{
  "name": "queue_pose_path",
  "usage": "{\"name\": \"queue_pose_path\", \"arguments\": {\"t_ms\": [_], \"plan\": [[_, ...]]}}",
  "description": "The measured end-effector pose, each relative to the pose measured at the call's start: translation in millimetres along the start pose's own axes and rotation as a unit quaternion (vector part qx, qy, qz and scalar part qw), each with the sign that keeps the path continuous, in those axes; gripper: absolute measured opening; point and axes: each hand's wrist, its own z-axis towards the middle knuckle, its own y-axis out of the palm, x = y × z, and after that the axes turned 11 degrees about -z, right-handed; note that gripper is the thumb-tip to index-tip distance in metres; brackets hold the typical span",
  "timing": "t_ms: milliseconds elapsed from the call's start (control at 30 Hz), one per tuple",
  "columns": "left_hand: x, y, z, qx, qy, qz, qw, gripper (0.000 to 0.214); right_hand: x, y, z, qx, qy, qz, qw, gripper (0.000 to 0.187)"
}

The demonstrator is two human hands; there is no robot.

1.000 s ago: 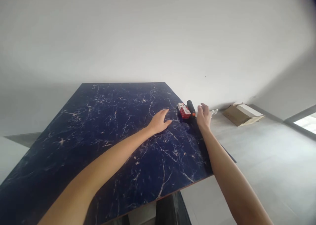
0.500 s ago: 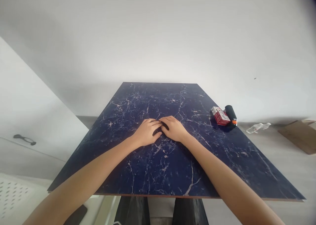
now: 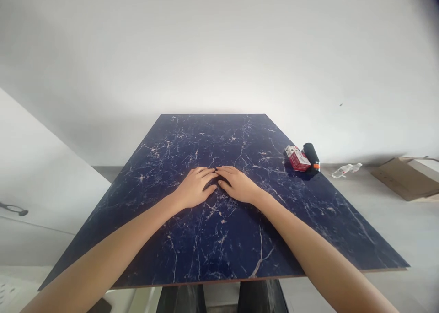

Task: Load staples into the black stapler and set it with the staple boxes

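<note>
Easing apart, your fingertips are no longer overlapping, and your view is swinging slightly right, so the red-and-white carton is sitting further left in the picture than before. Your left hand and right hand are lying palm down, side by side, near the middle of the counter. Your left fingers and right fingers are spreading only narrowly and curving gently against the surface. The two sets of fingertips are meeting at the centre or coming very close; you can't tell from this view whether they are touching. Neither hand is holding anything.

Beneath your palms, the glossy navy slab is showing white and tan marble-like veining, with a thin brown edge along its near side. Two dark pedestal legs are standing below it. Well to your right, near the far edge of the counter, the carton is lying beside a black cylinder with an orange end, and the two appear to be touching. Beyond the counter's right side, a clear plastic bottle is lying on the pale floor, and an open cardboard box is sitting further right. A white panel with a dark handle is standing at your left.
</note>
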Motion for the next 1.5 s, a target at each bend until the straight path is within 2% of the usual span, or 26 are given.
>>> {"name": "queue_pose_path", "arguments": {"t_ms": [367, 433, 567, 667, 800, 867, 1033, 1100, 1167, 1233, 1267, 1333, 1367, 1400, 1433, 1500], "plan": [[-4, 3.8, -1, -0.018, -0.019, 0.006, 1.0, 0.052, 0, -5, 2, 0.02, 0.003, 0.011, 1.0, 0.033], [-2, 3.1, -1, -0.019, -0.025, 0.002, 0.999, 0.056, -3, -8, 2, 0.014, 0.019, 0.016, 1.0, 0.04], [0, 2.3, -1, -0.009, -0.044, -0.006, 0.999, 0.066, -7, -12, -1, 0.01, 0.067, 0.031, 0.997, 0.066], [-1, 2.7, -1, -0.016, -0.05, -0.003, 0.999, 0.067, -6, -11, -2, 0.005, 0.074, 0.027, 0.997, 0.066], [-3, 3.5, -1, -0.026, -0.053, 0.005, 0.998, 0.065, -2, -10, -2, -0.005, 0.078, 0.031, 0.996, 0.078], [-4, 3.8, -2, -0.024, -0.05, 0.001, 0.998, 0.066, -1, -10, -2, -0.006, 0.069, 0.025, 0.997, 0.074], [-4, 4.2, -2, -0.024, -0.044, -0.002, 0.999, 0.063, -3, -14, 0, 0.01, 0.018, -0.002, 1.0, 0.04], [-3, 2.8, -2, 0.0, -0.035, -0.012, 0.999, 0.058, 3, -20, -1, 0.033, 0.013, -0.013, 0.999, 0.033], [-4, -1.3, -3, 0.044, -0.018, -0.022, 0.999, 0.053, 18, -33, -8, 0.085, 0.045, -0.039, 0.995, 0.03], [-8, -9.2, -8, 0.085, 0.0, -0.022, 0.996, 0.049, 42, -51, -22, 0.182, 0.121, -0.078, 0.973, 0.03], [-12, -14.7, -12, 0.101, 0.005, -0.018, 0.995, 0.047, 56, -61, -32, 0.249, 0.177, -0.1, 0.947, 0.032], [-24, -28.3, -23, 0.129, 0.004, -0.009, 0.992, 0.045, 87, -79, -55, 0.349, 0.314, -0.143, 0.871, 0.038], [-31, -36.0, -30, 0.146, -0.003, -0.004, 0.989, 0.045, 102, -86, -67, 0.369, 0.384, -0.152, 0.832, 0.043], [-40, -43.9, -37, 0.164, -0.01, -0.001, 0.986, 0.044, 115, -91, -78, 0.374, 0.454, -0.151, 0.795, 0.05], [-49, -51.5, -44, 0.183, -0.028, 0.0, 0.983, 0.044, 127, -94, -87, 0.354, 0.515, -0.132, 0.769, 0.061], [-66, -64.2, -53, 0.225, -0.071, -0.003, 0.972, 0.044, 143, -94, -100, 0.271, 0.605, -0.07, 0.746, 0.072]]}}
